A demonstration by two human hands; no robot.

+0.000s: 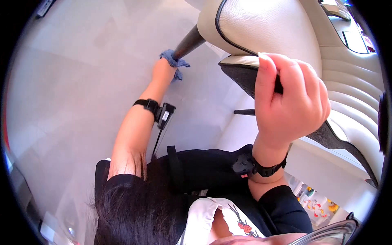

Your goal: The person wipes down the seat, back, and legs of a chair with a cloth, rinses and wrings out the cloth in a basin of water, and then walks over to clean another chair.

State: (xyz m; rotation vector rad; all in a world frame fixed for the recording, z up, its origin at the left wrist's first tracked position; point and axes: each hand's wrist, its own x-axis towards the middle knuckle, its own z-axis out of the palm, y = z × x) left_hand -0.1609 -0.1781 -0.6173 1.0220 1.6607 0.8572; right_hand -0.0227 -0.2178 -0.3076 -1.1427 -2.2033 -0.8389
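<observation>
My left hand [165, 68] reaches out to the far end of a dark tapered chair leg [190, 42]. It is closed on a crumpled blue cloth [175, 61], which is pressed around the leg's tip. The leg belongs to a cream leather chair [269, 26] with black piping. Closer to me, my right hand [292, 96] is raised in front of the chair, with curled fingers and the thumb against them. Behind it shows the dark grey underside [239, 75] of a cream seat. Whether the right fingers grip the seat edge or something small is hidden.
Pale, glossy floor [81, 81] spreads across the left and middle. Another dark leg [244, 112] points out below the seat. A ribbed cream backrest [351, 90] fills the right side. Several small colourful items [316, 206] show at lower right, beyond my right arm.
</observation>
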